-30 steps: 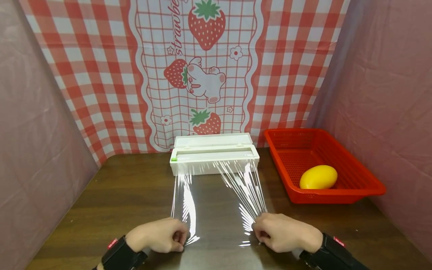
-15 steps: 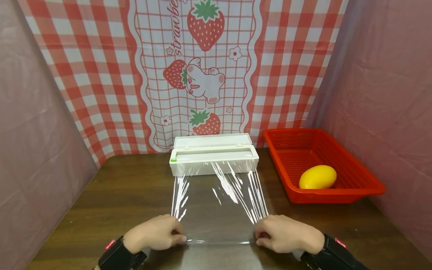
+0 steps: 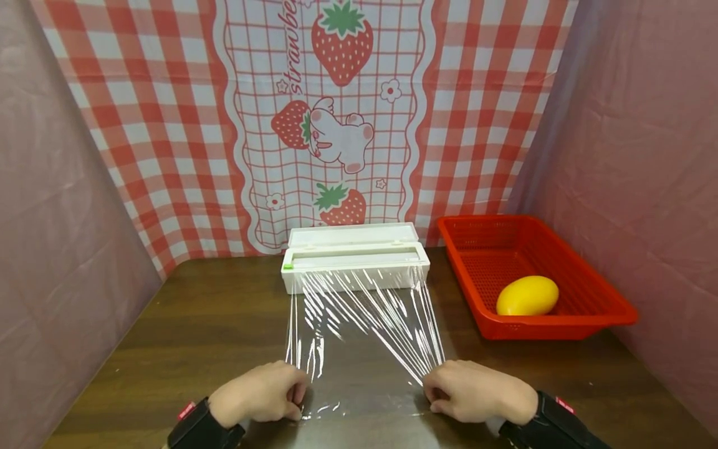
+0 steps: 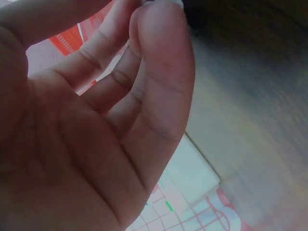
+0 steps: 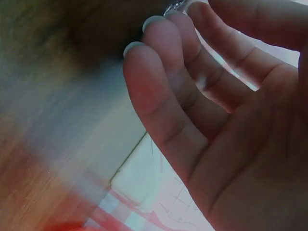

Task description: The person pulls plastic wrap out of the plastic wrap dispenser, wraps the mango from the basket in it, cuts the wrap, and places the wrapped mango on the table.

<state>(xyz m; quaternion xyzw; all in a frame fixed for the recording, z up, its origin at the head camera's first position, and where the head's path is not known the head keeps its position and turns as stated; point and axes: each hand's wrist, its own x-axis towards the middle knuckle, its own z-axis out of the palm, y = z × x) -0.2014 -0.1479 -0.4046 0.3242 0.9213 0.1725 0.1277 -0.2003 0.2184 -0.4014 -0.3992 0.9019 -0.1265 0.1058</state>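
A sheet of clear plastic wrap [image 3: 359, 349] stretches over the table from a white wrap dispenser [image 3: 353, 279] toward the front. My left hand [image 3: 263, 393] pinches its near left corner, thumb against curled fingers. At the near right corner my right hand [image 3: 471, 390] pinches the wrap in the same way. Shiny creases run from the dispenser's front edge to both hands. The dispenser's lid [image 3: 353, 235] stands raised at the back, and a green piece [image 3: 288, 266] sits at its left end. In both wrist views the curled fingers appear close up, with the dispenser behind.
At the right stands a red plastic basket [image 3: 561, 327] holding a yellow mango-like fruit [image 3: 528, 295]. The brown wooden table [image 3: 196, 318] meets a red checked strawberry cloth [image 3: 185, 156] at the back. Pink cloths [image 3: 645, 187] hang at both sides.
The wrap's creases and glints have shifted, and its near edge has dipped slightly. My left hand moved forward slightly, then back. The right hand stays nearly in place.
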